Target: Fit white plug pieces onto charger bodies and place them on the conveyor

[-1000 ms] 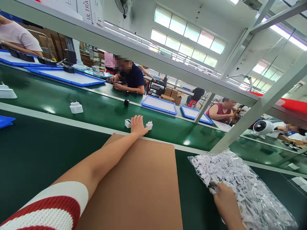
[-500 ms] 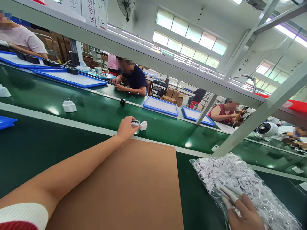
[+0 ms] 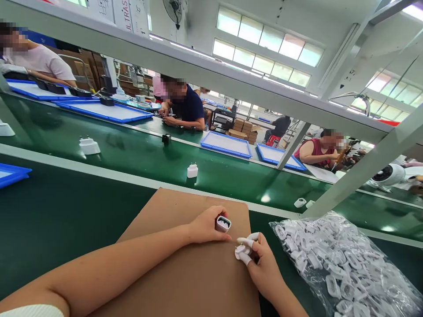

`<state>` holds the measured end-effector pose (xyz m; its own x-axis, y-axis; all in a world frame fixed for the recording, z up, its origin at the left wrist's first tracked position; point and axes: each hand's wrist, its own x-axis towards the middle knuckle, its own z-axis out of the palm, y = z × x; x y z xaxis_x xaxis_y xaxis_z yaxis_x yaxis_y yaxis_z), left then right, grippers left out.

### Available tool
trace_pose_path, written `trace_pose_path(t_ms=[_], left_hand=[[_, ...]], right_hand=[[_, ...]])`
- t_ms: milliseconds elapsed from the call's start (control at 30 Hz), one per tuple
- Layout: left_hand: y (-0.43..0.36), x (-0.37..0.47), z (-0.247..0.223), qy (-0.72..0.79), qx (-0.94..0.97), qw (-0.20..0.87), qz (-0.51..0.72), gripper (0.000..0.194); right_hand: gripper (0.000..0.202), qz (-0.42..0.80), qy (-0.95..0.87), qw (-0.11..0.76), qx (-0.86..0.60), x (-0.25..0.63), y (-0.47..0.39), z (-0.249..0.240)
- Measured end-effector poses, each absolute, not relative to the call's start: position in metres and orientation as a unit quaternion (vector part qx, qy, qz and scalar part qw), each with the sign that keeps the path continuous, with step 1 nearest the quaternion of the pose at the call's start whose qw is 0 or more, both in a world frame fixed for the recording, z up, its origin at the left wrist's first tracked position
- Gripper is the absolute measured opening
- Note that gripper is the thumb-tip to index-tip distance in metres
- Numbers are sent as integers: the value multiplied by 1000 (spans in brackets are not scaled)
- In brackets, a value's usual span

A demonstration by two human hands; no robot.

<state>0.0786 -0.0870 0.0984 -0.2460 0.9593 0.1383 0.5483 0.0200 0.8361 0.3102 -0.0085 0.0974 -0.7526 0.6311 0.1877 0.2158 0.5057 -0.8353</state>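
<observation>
Above the brown cardboard sheet [image 3: 185, 273], my left hand [image 3: 208, 224] grips a white oval charger housing [image 3: 224, 224], its open end facing up and right. Just to the right, my right hand [image 3: 261, 259], with white finger covers, pinches a small white plug cap [image 3: 242, 252] with metal pins. The two parts are close but apart. A clear bag of white plastic parts [image 3: 346, 264] lies to the right of my right hand. On the green belt [image 3: 139, 154] beyond, a white charger [image 3: 192, 170] stands with its pins up.
Another white charger [image 3: 89, 146] and a black part [image 3: 166, 139] are on the belt. Blue-rimmed trays [image 3: 226, 144] line its far side. A slanted metal post [image 3: 360, 169] rises at right. Several people sit beyond.
My left hand has come back from the belt with the white housing, over the cardboard. My right hand has left the bag and now holds a pinned cap beside it.
</observation>
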Motion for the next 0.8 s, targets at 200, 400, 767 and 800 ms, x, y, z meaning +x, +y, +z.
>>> trace_pose_path(t_ms=[200,400,767,800], left_hand=[[-82,90,96,642,574,294,415,42],[-86,87,91,593,636,291,399,32],[-87,83,92,545,676,306,390,30],[-88,82,92,541,676,318,386,35]], right_hand=[[15,392,-819,275,-316,312,0,112],[41,626,-590,290,-419,298,8,114],[42,677,-558,285,-386,293,-2,108],[41,677,-566,281,-377,294,-2,107]])
